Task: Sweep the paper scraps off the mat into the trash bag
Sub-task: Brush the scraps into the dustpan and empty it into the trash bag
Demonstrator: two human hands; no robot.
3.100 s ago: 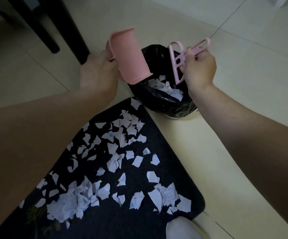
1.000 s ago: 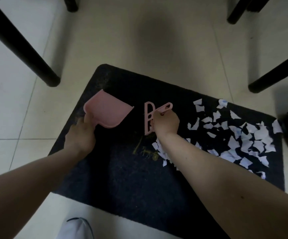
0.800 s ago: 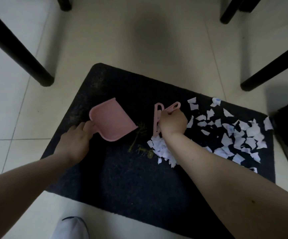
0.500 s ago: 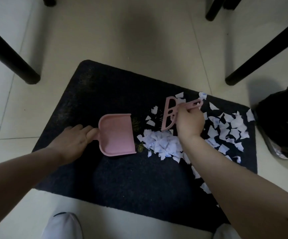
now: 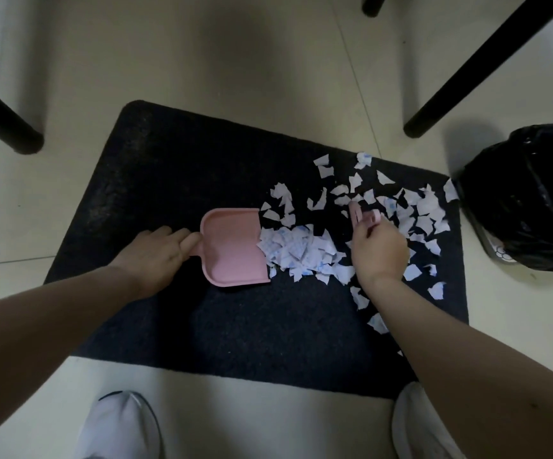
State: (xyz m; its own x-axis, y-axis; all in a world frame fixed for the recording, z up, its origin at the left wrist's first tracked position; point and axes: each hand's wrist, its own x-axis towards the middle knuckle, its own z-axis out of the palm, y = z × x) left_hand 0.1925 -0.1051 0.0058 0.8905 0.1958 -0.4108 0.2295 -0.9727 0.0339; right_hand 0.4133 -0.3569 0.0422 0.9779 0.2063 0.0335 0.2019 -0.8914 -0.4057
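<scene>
Mat: one dark mat (image 5: 175, 180) lay on the tiled floor (image 5: 202, 61).
Dustpan: one pink dustpan (image 5: 232, 248) lay flat on the mat, its open edge touching the heap of scraps.
Brush: one pink hand brush (image 5: 362, 217), mostly hidden by the right hand.
Paper scraps: one dense heap (image 5: 301, 250) just right of the dustpan's mouth; loose pieces too many to count, spread over the mat's right part toward the bag.
Trash bag: one black trash bag (image 5: 530, 197) stood on the floor off the mat's right edge.
Furniture legs: three black legs seen, one at left (image 5: 0, 124), two at upper right.
Shoes: two white shoes, left (image 5: 119, 425) and right, at the near edge.
Left hand: the left hand (image 5: 155, 253) gripped the dustpan's handle.
Right hand: the right hand (image 5: 379, 251) was curled around the brush.
Change from half a second before: the heap lay against the dustpan's mouth rather than apart from it; the brush sat further right and showed less of itself.
</scene>
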